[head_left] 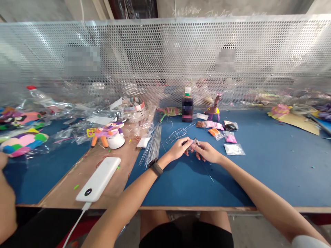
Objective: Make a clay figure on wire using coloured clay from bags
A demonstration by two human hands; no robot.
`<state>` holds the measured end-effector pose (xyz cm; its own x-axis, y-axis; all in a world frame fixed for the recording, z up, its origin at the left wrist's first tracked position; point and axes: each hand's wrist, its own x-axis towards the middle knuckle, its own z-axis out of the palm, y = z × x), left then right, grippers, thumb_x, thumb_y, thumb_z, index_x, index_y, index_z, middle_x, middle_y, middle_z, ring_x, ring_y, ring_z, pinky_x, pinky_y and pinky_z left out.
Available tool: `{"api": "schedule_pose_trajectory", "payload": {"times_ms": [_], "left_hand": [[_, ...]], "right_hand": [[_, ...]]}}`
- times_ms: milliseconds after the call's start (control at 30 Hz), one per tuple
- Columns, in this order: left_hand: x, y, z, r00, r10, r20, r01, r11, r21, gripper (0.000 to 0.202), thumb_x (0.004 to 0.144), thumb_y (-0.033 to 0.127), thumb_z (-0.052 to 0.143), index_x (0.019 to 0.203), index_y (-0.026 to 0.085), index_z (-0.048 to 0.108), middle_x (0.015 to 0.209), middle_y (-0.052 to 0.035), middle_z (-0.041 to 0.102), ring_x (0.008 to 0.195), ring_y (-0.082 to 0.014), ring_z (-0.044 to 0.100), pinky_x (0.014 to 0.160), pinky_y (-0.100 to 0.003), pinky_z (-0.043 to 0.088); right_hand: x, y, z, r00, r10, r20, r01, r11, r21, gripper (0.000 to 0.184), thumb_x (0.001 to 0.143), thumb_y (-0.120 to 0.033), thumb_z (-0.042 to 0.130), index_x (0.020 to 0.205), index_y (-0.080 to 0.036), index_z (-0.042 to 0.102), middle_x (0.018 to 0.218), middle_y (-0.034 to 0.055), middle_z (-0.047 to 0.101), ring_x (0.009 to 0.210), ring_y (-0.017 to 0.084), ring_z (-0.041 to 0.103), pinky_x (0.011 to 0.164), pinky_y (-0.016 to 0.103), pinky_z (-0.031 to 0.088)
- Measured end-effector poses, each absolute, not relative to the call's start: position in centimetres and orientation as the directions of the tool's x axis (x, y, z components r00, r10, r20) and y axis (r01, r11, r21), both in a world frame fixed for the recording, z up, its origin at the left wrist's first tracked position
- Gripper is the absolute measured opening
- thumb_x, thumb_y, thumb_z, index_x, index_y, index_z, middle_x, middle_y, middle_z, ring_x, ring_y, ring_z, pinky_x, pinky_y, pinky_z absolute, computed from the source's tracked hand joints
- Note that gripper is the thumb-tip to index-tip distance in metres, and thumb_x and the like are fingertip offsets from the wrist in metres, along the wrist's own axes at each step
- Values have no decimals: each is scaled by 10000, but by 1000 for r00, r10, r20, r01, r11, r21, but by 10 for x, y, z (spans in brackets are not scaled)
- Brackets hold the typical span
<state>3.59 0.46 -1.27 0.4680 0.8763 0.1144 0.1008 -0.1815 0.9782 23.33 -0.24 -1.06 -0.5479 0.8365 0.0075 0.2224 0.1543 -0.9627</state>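
My left hand (181, 148) and my right hand (207, 151) meet above the blue table mat, fingers closed on a small dark, shiny piece (194, 141) that looks like a plastic packet. Most of it is hidden by the fingers. Just beyond my left hand lies a bent wire frame (176, 135). A bundle of straight wires (153, 146) rests by my left wrist. Below my hands, a single thin wire (209, 174) slants across the mat. To the right of my hands are several small clay packets, among them an orange one (215, 133), a pink one (230, 137) and a white one (234, 149).
A dark bottle (187, 110) and a clay giraffe-like figure (214, 109) stand before the perforated metal screen (196, 51). Leftward are a white power bank (99, 179) with a cable, clay figures (108, 132) and plastic wrappings. Another person's arm (6, 203) shows at far left.
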Motion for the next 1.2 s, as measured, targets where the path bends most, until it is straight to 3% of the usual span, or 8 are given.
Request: {"api": "schedule_pose_trajectory", "payload": {"times_ms": [133,333,600,867,1033,1200], "left_hand": [[35,3,-9,474,874,104,93,-168,981,495,928,665,579,832,180,582,736,-6,610,584,-129,563,564,-278,571],[35,2,-6,401,900,171,100,-229,968,515,927,664,589,741,185,544,579,55,433,471,-95,432,456,-237,507],[33,-5,6,454,878,153,163,-250,955,543,950,680,542,770,168,555,696,7,577,558,-110,560,526,-235,513],[34,-5,4,421,889,177,179,-273,945,570,931,721,536,725,190,506,639,26,504,534,-124,532,511,-254,481],[33,-5,5,472,862,185,193,-307,932,571,962,689,513,678,195,483,590,17,517,520,-124,519,525,-253,429],[32,-2,5,481,851,213,172,-329,928,555,989,657,494,700,184,518,614,17,542,553,-124,528,584,-260,423]], "right_hand": [[233,-3,-12,-561,828,16,205,158,-966,573,958,-746,485,837,-191,566,538,-55,533,389,82,452,369,201,371],[233,-4,-13,-553,829,84,165,207,-964,549,986,-698,500,776,-194,547,505,-60,508,407,88,474,444,222,392],[233,-8,-6,-624,781,19,59,72,-996,548,921,-696,616,725,-191,539,540,-73,460,425,85,457,456,242,358],[229,-10,-8,-620,783,52,163,193,-967,601,962,-692,561,630,-193,511,511,-47,483,434,84,457,503,256,389],[231,-11,-7,-684,727,-56,57,-24,-998,562,907,-698,645,690,-204,490,554,-80,378,454,92,446,471,249,369],[225,-15,-4,-689,710,-148,-111,-304,-946,438,896,-600,713,847,-185,581,607,-102,267,470,74,312,450,219,309]]}}
